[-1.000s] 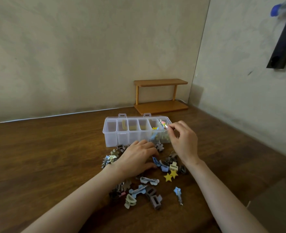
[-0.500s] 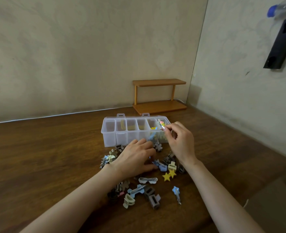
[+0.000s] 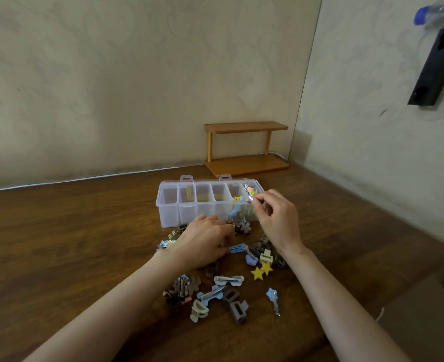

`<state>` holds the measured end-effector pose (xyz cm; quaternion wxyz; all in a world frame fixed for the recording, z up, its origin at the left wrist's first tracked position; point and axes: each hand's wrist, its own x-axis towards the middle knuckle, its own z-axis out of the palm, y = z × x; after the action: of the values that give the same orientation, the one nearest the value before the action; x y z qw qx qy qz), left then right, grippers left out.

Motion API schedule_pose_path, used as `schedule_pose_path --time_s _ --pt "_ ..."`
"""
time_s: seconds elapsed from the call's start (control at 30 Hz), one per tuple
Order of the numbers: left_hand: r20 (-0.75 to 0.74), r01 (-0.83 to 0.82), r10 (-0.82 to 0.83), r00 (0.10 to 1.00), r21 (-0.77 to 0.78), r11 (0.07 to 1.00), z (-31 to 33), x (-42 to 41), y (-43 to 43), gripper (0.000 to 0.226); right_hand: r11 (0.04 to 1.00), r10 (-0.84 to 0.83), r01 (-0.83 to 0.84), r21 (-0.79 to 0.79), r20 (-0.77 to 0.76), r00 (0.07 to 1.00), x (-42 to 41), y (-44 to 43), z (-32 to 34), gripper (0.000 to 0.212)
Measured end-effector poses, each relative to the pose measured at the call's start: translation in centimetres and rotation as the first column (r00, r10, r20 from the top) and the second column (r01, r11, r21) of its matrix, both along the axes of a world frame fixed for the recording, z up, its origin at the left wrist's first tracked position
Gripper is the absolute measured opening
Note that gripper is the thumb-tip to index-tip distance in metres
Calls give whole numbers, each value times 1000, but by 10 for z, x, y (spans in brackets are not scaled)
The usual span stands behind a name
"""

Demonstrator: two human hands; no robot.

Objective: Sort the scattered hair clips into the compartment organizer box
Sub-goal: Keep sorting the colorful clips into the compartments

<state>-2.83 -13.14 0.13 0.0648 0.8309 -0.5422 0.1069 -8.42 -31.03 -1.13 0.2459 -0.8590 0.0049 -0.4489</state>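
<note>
Bearing everything: the bench point(image 3: 59, 244), dark wood. I see wide bare room left of the work and less on the right, where the side wall point(image 3: 372, 152) closes in.
Back corner: a small wooden shelf point(image 3: 245, 163), well apart behind the work and out of my reach paths.
Container: the organizer box point(image 3: 168, 212), translucent and open-topped, with its long side facing me so every compartment can be entered from above. The left compartments look nearly bare; the two at the right end hold colourful pieces.
Heap: the scattered hair clips point(image 3: 228, 280) lie loose just in front of the box, between the forearms. Most are unsorted, so I judge the job far from done.
Near-side worker: the left hand point(image 3: 202, 241) lies palm down on the heap with its fingers curled among the clips, the tips at a blue clip point(image 3: 237, 248). I cannot tell whether its grip has closed on it; I take this as lining up another pick.
Far-side worker: the right hand point(image 3: 278, 218) is raised at the box's right end, its grip narrow, thumb and forefinger pinching.
Payload: a small clip point(image 3: 249, 195), pastel with a metal glint, is held over the rightmost compartment's rim and not yet released. I would let go only once it is inside the front wall.
</note>
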Motion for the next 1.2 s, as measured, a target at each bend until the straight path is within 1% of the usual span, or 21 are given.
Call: schedule_pose_path --time_s 0.1,0.17,0.23,0.3,0.37,0.43,0.5,0.6,0.7,0.8,0.87,0.93,1.07,1.2 --pt "-59 -19 20 998 8 1000 2 0 0 21 1000 10 -10 0 -3 1000 0 0 0 9" --pt "-88 -22 20 996 -26 999 3 -1 0 20 999 48 -48 5 -7 999 0 0 0 13" --pt "-138 -39 22 990 -117 992 6 0 2 17 992 127 -126 21 -24 992 0 0 -1 21" --pt "-188 -85 38 981 -248 965 10 3 3 13 980 199 -198 26 -61 978 2 2 -1 25" --pt "-221 -144 66 973 -354 924 14 5 5 9 971 238 -239 2 -89 967 3 2 -1 22" --pt "-219 -172 88 972 -400 901 16 6 7 6 966 256 -259 -23 -93 962 4 2 -2 17" --pt "-204 -163 84 975 -410 898 18 6 8 6 964 259 -262 -35 -80 963 4 4 -2 18" --pt "-181 -163 95 979 -408 898 20 9 9 7 972 230 -232 -47 -48 972 3 6 0 27" --pt "-177 -196 132 975 -424 884 25 16 16 6 991 130 -130 -13 13 991 2 3 1 18" --pt "-190 -253 191 963 -388 886 28 26 26 4 1000 -27 27 1 68 997 2 -2 1 10" --pt "-206 -271 212 955 -320 908 27 30 29 5 994 -112 113 -4 62 992 3 -3 3 10" --pt "-214 -253 200 956 -258 932 25 31 29 8 983 -182 182 -12 37 983 6 -3 7 8" --pt "-211 -172 138 968 -152 973 19 28 26 13 971 -235 233 -53 -32 971 16 -3 14 8" --pt "-154 -154 152 976 -2 988 11 26 23 23 955 -269 253 -156 -91 959 31 -2 26 11"
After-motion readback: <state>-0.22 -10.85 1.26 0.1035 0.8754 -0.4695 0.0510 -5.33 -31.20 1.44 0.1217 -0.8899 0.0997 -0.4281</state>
